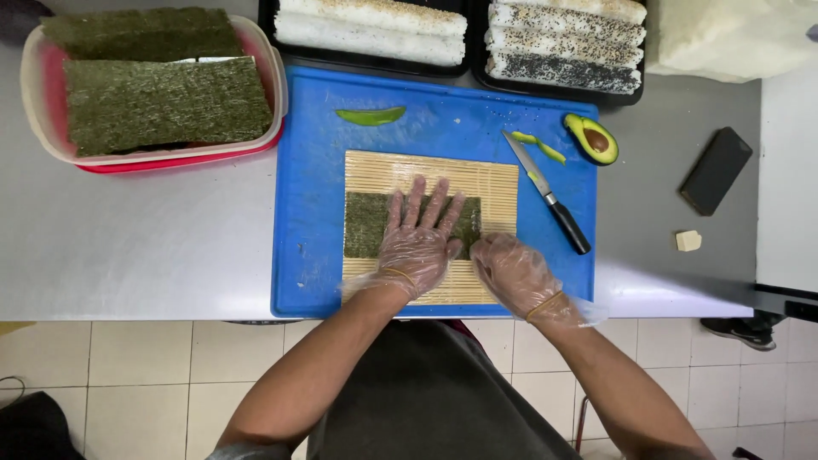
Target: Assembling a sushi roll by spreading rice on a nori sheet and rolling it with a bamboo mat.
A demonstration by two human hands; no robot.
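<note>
Head view: nori sheet (365,223) half-hidden under left hand (417,243)

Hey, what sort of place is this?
Likely a sushi prep station in a food kitchen: a bamboo rolling mat on a blue cutting board, a tub of nori sheets, and black trays of finished rice rolls.
</note>
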